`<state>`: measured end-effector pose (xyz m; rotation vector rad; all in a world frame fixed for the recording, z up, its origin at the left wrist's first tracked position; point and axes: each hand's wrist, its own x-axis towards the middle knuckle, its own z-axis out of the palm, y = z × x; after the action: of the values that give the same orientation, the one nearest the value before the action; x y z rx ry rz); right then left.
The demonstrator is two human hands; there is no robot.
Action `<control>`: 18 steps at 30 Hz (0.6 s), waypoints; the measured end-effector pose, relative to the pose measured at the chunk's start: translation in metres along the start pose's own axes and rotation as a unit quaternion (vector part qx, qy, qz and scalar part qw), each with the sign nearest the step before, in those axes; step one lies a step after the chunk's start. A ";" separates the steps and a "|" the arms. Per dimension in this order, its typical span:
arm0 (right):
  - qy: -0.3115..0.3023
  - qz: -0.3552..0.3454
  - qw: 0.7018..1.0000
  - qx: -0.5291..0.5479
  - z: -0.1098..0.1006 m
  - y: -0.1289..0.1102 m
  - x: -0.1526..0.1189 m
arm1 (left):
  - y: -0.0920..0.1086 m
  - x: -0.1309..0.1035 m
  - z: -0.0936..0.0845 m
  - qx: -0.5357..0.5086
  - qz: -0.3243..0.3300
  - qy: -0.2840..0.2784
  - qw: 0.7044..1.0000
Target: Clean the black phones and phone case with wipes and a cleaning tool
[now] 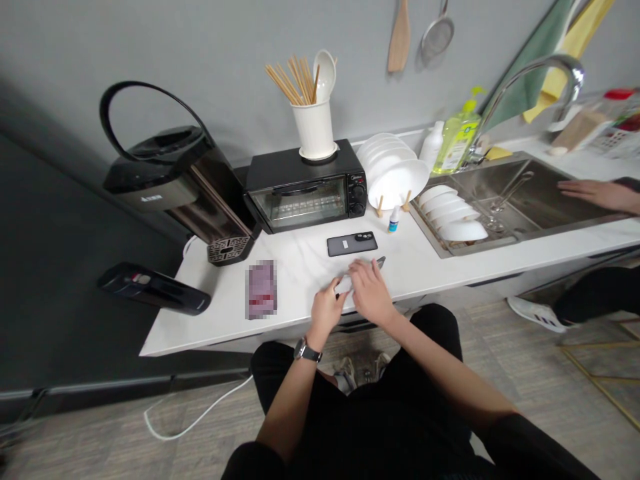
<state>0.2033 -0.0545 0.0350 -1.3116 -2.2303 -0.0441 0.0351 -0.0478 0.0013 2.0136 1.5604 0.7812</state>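
Near the counter's front edge, my left hand [327, 307], with a watch on the wrist, pinches the left end of a small whitish object [344, 285]. My right hand [369, 288] lies over the right part of it, fingers close together. A thin grey piece [381, 262] sticks out beyond the right fingertips; whether it belongs to the same object cannot be made out. Just behind my hands a dark phone [352, 244] lies flat. A small white bottle with a blue label [393, 220] stands behind and to the right of the phone.
A blurred pinkish item [262, 290] and a black device [155, 288] lie left. Behind are a black dispenser [185, 187], a toaster oven [305, 193] with a utensil holder [315, 127], and plates [393, 173]. Another person's hand [595, 195] is over the sink [545, 193].
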 end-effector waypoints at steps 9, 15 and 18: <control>-0.026 -0.020 0.999 -0.038 -0.002 0.033 0.005 | 0.004 -0.002 -0.003 -0.010 0.012 0.000 1.000; 0.009 0.074 0.993 -0.095 -0.015 0.066 0.010 | 0.013 -0.001 -0.009 -0.030 0.000 -0.002 1.000; -0.001 0.021 0.997 -0.072 -0.008 0.025 0.010 | 0.010 -0.001 -0.007 -0.011 0.007 0.000 1.000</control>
<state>0.2237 -0.0360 0.0409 -1.4351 -2.2364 -0.1911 0.0366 -0.0506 0.0130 2.0101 1.5325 0.7998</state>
